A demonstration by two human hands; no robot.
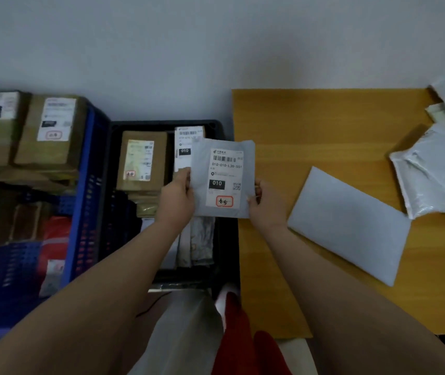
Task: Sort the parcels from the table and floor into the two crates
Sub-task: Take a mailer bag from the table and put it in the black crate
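hands [220,198] holding grey parcel [222,178], black crate [216,128]

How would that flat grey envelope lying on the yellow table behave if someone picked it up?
The grey envelope looks thin and flat, so probably light and somewhat bendy. Its smooth surface may be slippery. Lying flush on the table, it may need sliding to the edge before fingers get under it.

Grey mailer [222,180] label: barcode, then "010-010-L30-551", white "010" on a black block, QR code beside it, and a red-outlined stamp at the bottom with handwritten characters I can't make out. White-labelled parcel [186,147] in the black crate [162,124] behind it also shows "010" on a black block. Labels on the brown box [141,161] in that crate and on the cardboard boxes [51,131] in the blue crate [86,185] carry red-outlined stamps, print too blurred to read.
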